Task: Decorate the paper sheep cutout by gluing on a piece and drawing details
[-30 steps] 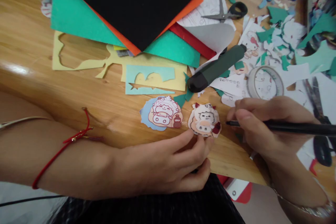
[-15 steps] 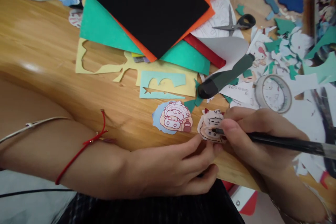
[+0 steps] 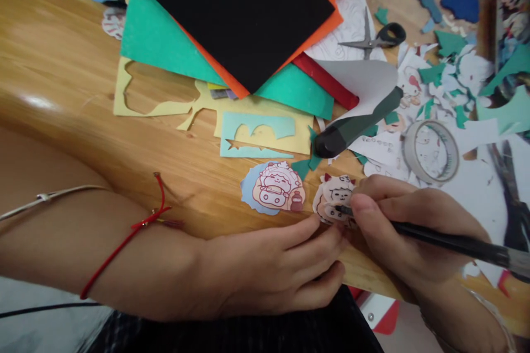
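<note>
Sheep cutout (image 3: 333,198) right of sticker (image 3: 273,188); tape roll (image 3: 431,150) behind; scissors (image 3: 375,37) farther back.

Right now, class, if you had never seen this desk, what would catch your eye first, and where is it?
Most striking is the fan of big paper sheets at the top, with the black sheet lying over orange and green ones. Near the table's front edge, the right hand holds a black pen with its tip on a small cartoon cutout, while the left hand steadies it from below. A second cutout on blue backing lies just left of it.
</note>
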